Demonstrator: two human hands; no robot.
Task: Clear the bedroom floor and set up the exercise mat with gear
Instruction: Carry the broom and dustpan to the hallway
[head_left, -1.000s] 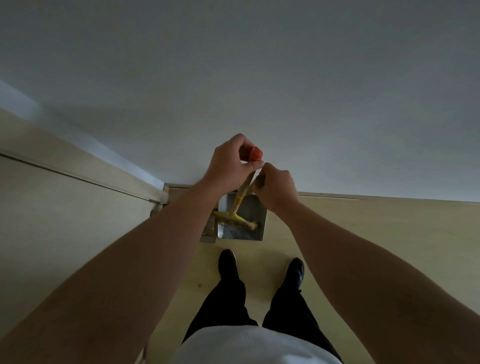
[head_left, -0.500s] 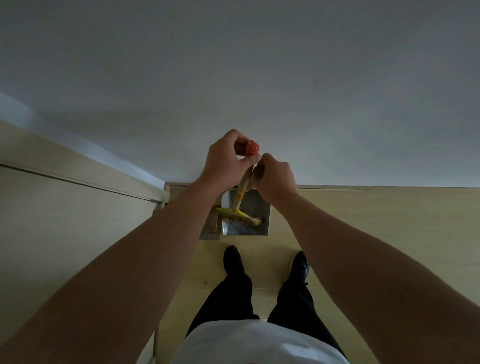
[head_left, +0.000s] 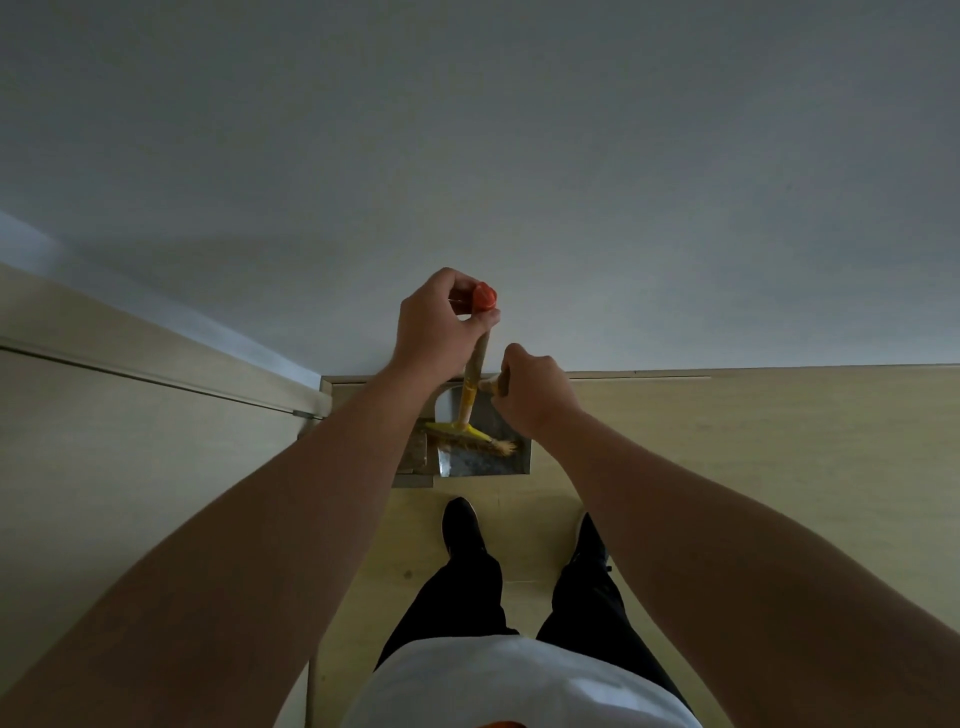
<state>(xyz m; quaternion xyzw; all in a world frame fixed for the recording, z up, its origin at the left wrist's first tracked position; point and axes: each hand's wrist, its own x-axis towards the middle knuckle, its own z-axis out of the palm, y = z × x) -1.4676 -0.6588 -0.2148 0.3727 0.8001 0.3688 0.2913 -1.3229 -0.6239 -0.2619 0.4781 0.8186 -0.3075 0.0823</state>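
pale wood floor (head_left: 753, 467) meets a plain grey wall (head_left: 467, 156) in a corner. one broom (head_left: 474, 384) is stood upright there, its bristles resting in one metal dustpan (head_left: 485, 457). the broom's red-capped top is gripped by the left hand (head_left: 434, 325); the dustpan's handle is gripped by the right hand (head_left: 537, 387). two black shoes (head_left: 462, 525) are seen just below.

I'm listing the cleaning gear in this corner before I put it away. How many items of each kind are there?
Brooms: 1, the broom, its handle top held by the left hand
Dustpans: 1, the metal dustpan on the floor, its handle held by the right hand
Total: 2
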